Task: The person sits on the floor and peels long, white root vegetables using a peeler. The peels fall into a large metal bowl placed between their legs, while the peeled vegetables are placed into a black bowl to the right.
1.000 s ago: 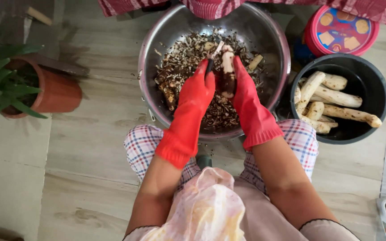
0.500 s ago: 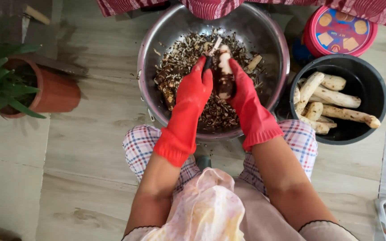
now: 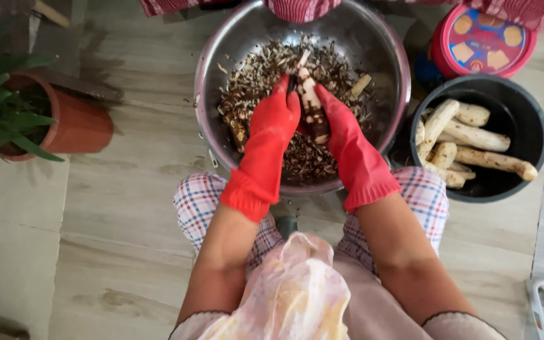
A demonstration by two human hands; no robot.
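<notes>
Gloved hands meet over the steel bowl (image 3: 221, 82), which sits on the floor and holds dark peelings (image 3: 310, 157). Right hand (image 3: 341, 126) is closed around a half-peeled root (image 3: 311, 104) above the bowl's middle; left hand (image 3: 275, 119) grips a dark-handled tool (image 3: 291, 84) against the root's upper end. Right of the bowl, a black bucket (image 3: 524, 119) holds peeled roots (image 3: 473, 138). Left of the bowl stands a potted plant (image 3: 77, 123).

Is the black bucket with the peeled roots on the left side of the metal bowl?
No, the black bucket stands right of the metal bowl.
</notes>
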